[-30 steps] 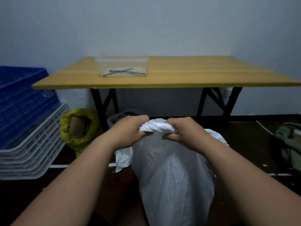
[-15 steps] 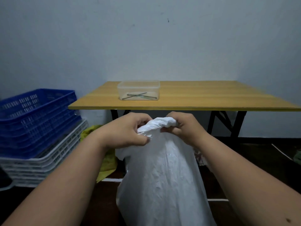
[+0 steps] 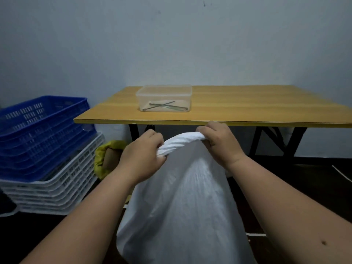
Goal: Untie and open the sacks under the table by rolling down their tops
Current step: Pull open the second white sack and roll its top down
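Observation:
A tall white sack [image 3: 182,206] stands on the floor in front of the wooden table [image 3: 247,111]. Its top is twisted into a thick roll stretched between my hands. My left hand [image 3: 142,157] grips the left end of that twisted top. My right hand [image 3: 221,141] grips the right end, just below the table's front edge. A yellow sack [image 3: 103,159] with its top rolled down sits under the table's left side, partly hidden behind my left hand.
A clear plastic box [image 3: 163,98] holding thin dark sticks sits on the table. Blue crates [image 3: 38,134] stacked on white crates [image 3: 57,191] stand at the left. Black table legs [image 3: 276,143] stand behind the sack. The floor is dark.
The view has risen and both hands have lifted the sack's top up to the table edge. The hands have drawn apart, stretching the twisted top between them.

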